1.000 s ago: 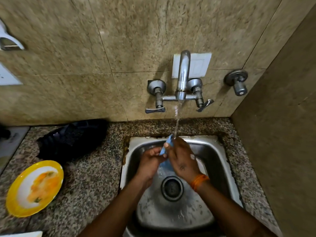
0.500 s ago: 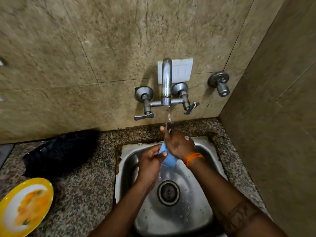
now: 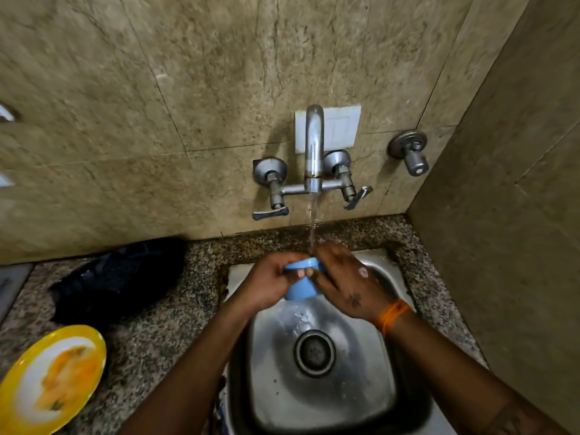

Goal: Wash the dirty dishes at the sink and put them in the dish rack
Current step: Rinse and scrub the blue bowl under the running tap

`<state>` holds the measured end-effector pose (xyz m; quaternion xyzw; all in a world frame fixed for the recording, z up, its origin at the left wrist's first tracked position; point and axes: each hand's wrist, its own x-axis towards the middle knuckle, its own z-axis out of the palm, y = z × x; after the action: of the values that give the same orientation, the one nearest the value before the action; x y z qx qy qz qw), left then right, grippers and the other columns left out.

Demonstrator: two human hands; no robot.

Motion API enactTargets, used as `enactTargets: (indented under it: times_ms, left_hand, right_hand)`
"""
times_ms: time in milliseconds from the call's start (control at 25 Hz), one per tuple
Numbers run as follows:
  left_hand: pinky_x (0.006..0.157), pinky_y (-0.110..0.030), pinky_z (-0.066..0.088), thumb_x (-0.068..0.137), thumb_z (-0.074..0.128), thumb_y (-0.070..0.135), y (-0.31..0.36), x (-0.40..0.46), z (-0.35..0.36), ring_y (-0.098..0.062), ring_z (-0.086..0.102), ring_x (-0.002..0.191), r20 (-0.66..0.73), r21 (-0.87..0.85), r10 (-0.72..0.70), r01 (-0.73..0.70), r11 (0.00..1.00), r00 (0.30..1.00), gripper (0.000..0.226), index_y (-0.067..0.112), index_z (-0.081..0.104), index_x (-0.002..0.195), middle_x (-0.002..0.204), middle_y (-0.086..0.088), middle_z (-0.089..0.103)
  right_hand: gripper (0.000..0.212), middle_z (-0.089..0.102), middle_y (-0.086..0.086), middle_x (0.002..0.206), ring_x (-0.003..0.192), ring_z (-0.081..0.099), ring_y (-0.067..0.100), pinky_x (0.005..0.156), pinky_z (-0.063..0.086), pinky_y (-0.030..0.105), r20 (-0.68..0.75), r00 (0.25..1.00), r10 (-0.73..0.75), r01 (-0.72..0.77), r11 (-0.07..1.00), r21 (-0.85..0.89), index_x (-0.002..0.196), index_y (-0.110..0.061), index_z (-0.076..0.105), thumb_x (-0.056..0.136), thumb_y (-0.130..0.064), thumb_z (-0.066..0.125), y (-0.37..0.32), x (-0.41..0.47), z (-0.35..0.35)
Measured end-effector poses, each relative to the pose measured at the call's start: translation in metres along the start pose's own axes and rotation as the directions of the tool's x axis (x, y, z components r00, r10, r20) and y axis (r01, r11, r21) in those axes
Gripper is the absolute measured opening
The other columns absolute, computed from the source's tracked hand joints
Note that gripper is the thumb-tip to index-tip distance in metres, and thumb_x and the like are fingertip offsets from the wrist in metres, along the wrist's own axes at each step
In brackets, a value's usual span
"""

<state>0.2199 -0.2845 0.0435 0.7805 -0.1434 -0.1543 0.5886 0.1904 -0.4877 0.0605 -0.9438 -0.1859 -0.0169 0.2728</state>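
Head view: a small blue cup is held above the back half of the steel sink, which is set into the counter near its right back corner. The left hand has its grip curled round the cup's rim and left side, with fingertips showing over the rim. The right hand has its grip wrapped on the cup's right side, fingers bent over the top edge; an orange band sits on that wrist. Water runs from the wall tap and falls onto the right hand's fingers and the cup's rim. The cup looks tilted, its mouth turned towards the wall. Below it lies the round drain, wet and apart from the cup.

On the counter to the left of the sink, at the front left edge, lies a yellow plate with orange food smears, blurred. Behind it, against the back wall, sits a dark bundle whose nature cannot be told. A second valve is fixed to the wall right of the tap.
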Motion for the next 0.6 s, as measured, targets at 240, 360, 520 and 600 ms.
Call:
enactTargets:
  times_ms: [240,360,520,600]
  left_hand:
    - [0.097,-0.046,0.052,0.079,0.049,0.020,0.010,0.006,0.034,-0.034,0.061,0.111,0.016,0.672,0.418,-0.319,0.668,0.908,0.038,0.013,0.078,0.104,0.110,-0.008,0.073]
    - [0.120,-0.045,0.036,0.093,0.051,0.022,0.012,-0.008,0.075,-0.029,0.042,0.145,-0.217,0.556,0.394,-0.218,0.802,0.893,0.046,0.013,0.064,0.137,0.150,-0.010,0.054]
    - [0.128,-0.043,0.017,0.087,-0.002,0.082,0.043,-0.012,0.097,-0.025,0.020,0.157,-0.293,0.433,-0.052,0.181,0.883,0.955,0.105,0.014,0.022,0.163,0.169,-0.009,0.025]
    - [0.117,-0.047,0.036,0.082,-0.006,0.087,0.058,0.001,0.083,-0.033,0.048,0.140,-0.302,0.459,-0.169,0.299,0.837,0.938,0.112,0.013,0.048,0.148,0.147,-0.015,0.056]
  right_hand:
    - [0.016,0.075,-0.004,0.105,0.101,0.070,0.011,0.093,0.055,0.047,0.042,0.934,0.355,-0.313,0.757,0.574,0.109,-0.022,0.071,0.094,-0.018,0.067,0.017,-0.025,0.027]
    - [0.017,0.077,-0.004,0.095,0.092,0.072,0.009,0.084,0.058,0.039,-0.135,0.871,0.472,-0.256,0.671,0.696,0.100,-0.017,0.074,0.096,-0.004,0.064,-0.003,-0.033,0.032]
    - [0.025,0.077,-0.004,0.111,0.106,0.071,0.009,0.090,0.055,0.025,-0.167,0.861,0.481,-0.175,0.587,0.791,0.118,-0.014,0.072,0.104,-0.006,0.053,-0.025,-0.046,0.036]
    - [0.019,0.077,-0.001,0.100,0.096,0.072,0.014,0.084,0.056,0.035,-0.134,0.857,0.497,-0.207,0.572,0.794,0.107,-0.017,0.073,0.104,-0.011,0.056,-0.025,-0.054,0.040]
